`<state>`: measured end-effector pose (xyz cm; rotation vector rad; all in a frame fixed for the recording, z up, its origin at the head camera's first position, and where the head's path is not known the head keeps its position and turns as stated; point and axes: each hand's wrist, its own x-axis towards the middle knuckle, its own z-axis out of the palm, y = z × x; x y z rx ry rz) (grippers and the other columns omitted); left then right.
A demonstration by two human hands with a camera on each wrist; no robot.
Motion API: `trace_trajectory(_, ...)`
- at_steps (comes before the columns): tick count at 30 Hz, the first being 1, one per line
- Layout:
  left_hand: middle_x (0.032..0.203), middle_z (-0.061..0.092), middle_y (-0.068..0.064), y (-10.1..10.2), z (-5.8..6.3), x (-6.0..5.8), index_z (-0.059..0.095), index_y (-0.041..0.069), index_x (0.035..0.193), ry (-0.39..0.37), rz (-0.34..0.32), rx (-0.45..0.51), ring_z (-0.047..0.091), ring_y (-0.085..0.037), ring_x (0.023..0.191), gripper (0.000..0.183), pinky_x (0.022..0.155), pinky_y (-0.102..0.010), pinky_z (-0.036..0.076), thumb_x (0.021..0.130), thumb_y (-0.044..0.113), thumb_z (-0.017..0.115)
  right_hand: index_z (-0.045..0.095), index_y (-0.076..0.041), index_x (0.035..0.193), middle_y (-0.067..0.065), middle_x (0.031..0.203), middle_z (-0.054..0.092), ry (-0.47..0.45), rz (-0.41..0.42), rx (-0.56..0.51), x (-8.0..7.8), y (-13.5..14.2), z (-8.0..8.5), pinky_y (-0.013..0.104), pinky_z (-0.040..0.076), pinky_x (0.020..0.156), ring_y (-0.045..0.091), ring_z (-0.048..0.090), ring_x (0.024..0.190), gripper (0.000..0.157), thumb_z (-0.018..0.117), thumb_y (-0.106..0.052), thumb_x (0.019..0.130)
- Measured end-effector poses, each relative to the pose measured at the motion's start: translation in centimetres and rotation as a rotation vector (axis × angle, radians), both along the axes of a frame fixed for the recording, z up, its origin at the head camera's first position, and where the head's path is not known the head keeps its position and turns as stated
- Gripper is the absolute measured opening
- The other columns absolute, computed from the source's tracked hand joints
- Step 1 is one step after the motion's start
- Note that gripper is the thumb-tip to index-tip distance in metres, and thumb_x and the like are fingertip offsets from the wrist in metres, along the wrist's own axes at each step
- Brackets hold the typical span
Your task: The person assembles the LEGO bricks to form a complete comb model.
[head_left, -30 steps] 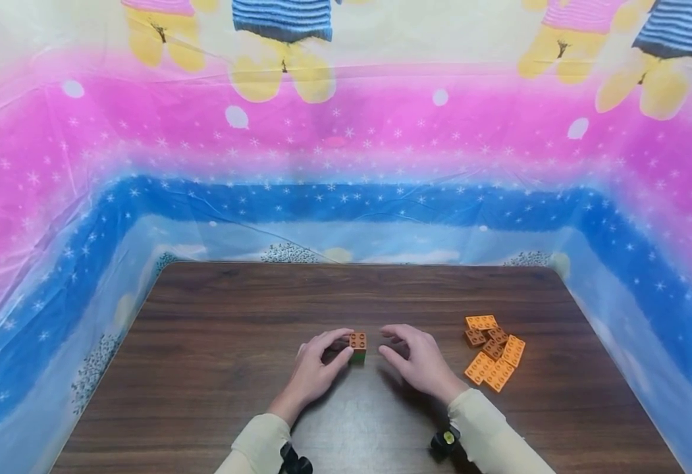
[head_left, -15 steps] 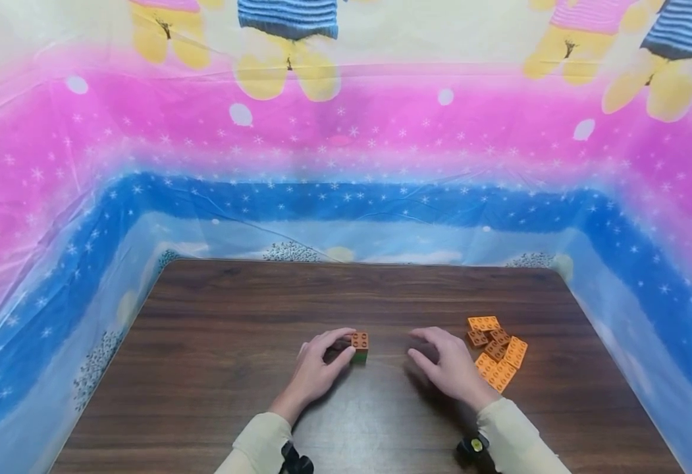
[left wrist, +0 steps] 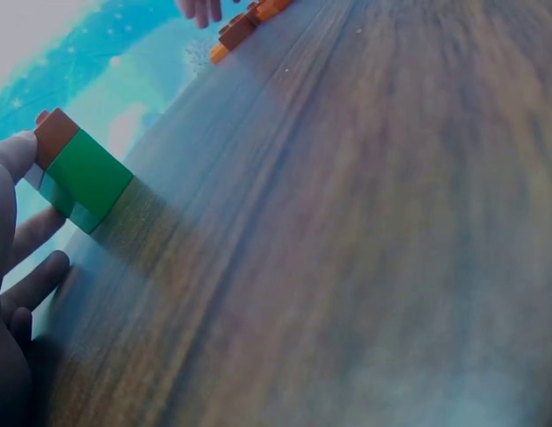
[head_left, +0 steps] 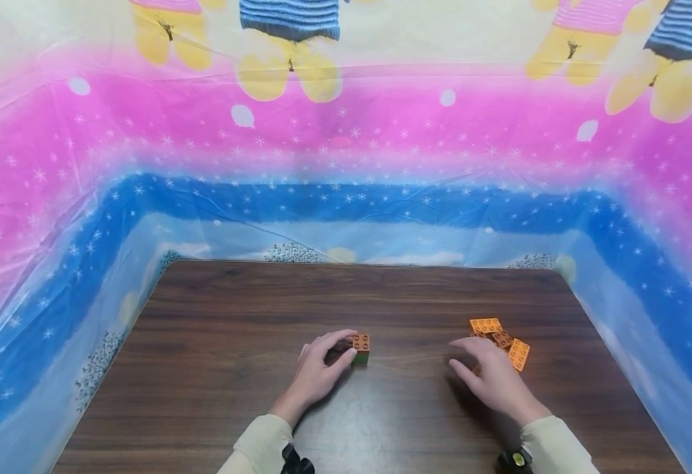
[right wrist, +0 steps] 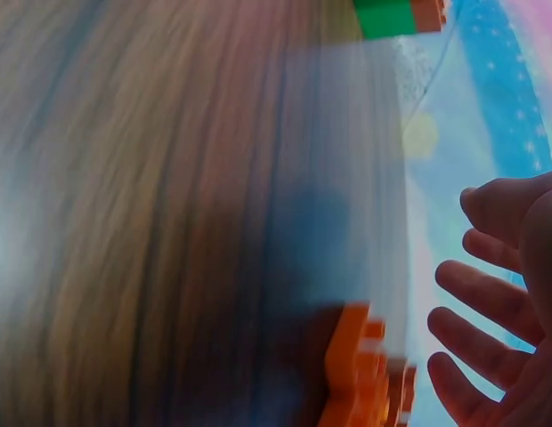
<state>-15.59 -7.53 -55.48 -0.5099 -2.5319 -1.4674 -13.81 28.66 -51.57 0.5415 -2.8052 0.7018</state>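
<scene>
On the table's middle stands a small stack of toy building bricks (head_left: 360,349), a brown brick on top of a green one. My left hand (head_left: 316,372) holds it from the left side, thumb at the brown brick (left wrist: 55,138) and fingers beside the green brick (left wrist: 91,178). My right hand (head_left: 494,375) hovers over the left part of a loose pile on the right, fingers apart and gripping nothing. In that pile an orange brick (head_left: 485,325), a brown brick (head_left: 502,339) and another orange brick (head_left: 519,354) show; the hand hides others. Studs of orange bricks (right wrist: 356,374) appear under the fingers in the right wrist view.
The dark wooden table (head_left: 233,309) runs back to a patterned pink and blue cloth (head_left: 346,197) hung around its far and side edges. A dark camera (head_left: 514,459) is strapped at the right wrist, another (head_left: 295,461) at the left.
My right hand has moved right, away from the stack and over the loose bricks, covering several of them. The left hand has stayed at the stack.
</scene>
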Motion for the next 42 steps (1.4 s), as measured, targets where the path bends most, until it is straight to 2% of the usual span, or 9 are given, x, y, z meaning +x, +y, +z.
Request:
trace_trajectory(3,0.116,0.073,0.018,0.0,0.1,0.0,0.07,0.029,0.135,0.003,-0.001,0.001,0.066,-0.015,0.11,0.034,0.091,-0.043,0.037,0.102,0.036,0.07,0.073,-0.011,0.126,0.005,0.122,0.073,-0.02,-0.015,0.03,0.3,1.2,-0.1,0.047,0.057,0.083,0.021,0.067,0.104,0.033,0.08,-0.02,0.095)
trace_trajectory(10,0.117,0.073,0.017,0.0,0.0,-0.1,0.07,0.03,0.134,0.017,-0.003,-0.004,0.066,-0.015,0.11,0.034,0.09,-0.042,0.037,0.101,0.036,0.07,0.074,-0.009,0.124,0.008,0.122,0.073,-0.025,-0.007,0.094,0.8,3.3,-0.1,0.058,0.054,0.095,0.031,0.067,0.114,0.032,0.079,-0.011,0.093)
trace_trajectory(15,0.116,0.074,0.016,0.0,0.0,-0.1,0.07,0.03,0.135,0.017,-0.01,0.002,0.067,-0.015,0.11,0.033,0.09,-0.042,0.037,0.102,0.036,0.07,0.075,-0.01,0.121,0.006,0.118,0.074,0.001,0.024,0.144,0.9,4.1,-0.2,0.057,0.054,0.096,0.031,0.067,0.112,0.033,0.077,-0.003,0.089)
trace_trajectory(22,0.116,0.074,0.016,-0.1,0.1,-0.1,0.07,0.03,0.135,0.003,-0.014,0.0,0.066,-0.015,0.11,0.034,0.091,-0.042,0.037,0.102,0.037,0.069,0.076,-0.01,0.119,0.005,0.117,0.074,0.02,0.054,0.175,1.1,4.4,-0.2,0.056,0.054,0.095,0.031,0.067,0.112,0.036,0.079,-0.001,0.085)
trace_trajectory(27,0.117,0.074,0.015,-0.1,0.0,-0.2,0.07,0.029,0.136,-0.014,-0.019,-0.01,0.066,-0.014,0.111,0.034,0.092,-0.042,0.037,0.103,0.038,0.068,0.075,-0.01,0.121,0.007,0.12,0.074,-0.003,0.057,0.182,1.4,4.5,-0.1,0.056,0.054,0.096,0.031,0.066,0.114,0.041,0.08,-0.002,0.082)
trace_trajectory(33,0.117,0.074,0.014,-0.1,0.0,-0.1,0.069,0.028,0.136,0.011,-0.017,0.002,0.067,-0.015,0.11,0.034,0.091,-0.043,0.038,0.102,0.037,0.069,0.075,-0.011,0.124,0.007,0.122,0.073,-0.012,0.067,0.218,1.5,4.6,-0.1,0.055,0.054,0.096,0.03,0.065,0.114,0.05,0.083,0.001,0.075)
trace_trajectory(36,0.117,0.074,0.014,-0.1,0.0,0.0,0.069,0.028,0.135,0.02,-0.014,0.005,0.067,-0.015,0.11,0.034,0.091,-0.043,0.038,0.102,0.036,0.069,0.075,-0.01,0.124,0.007,0.122,0.073,-0.01,0.071,0.237,1.5,4.6,-0.2,0.055,0.055,0.095,0.029,0.065,0.114,0.051,0.083,0.002,0.075)
trace_trajectory(42,0.117,0.073,0.017,-0.2,0.0,-0.1,0.07,0.028,0.135,-0.009,-0.022,-0.005,0.066,-0.014,0.112,0.034,0.093,-0.043,0.038,0.102,0.037,0.069,0.075,-0.009,0.124,0.008,0.123,0.074,-0.013,0.063,0.262,1.5,4.3,-0.3,0.054,0.055,0.094,0.029,0.065,0.112,0.05,0.085,-0.002,0.076)
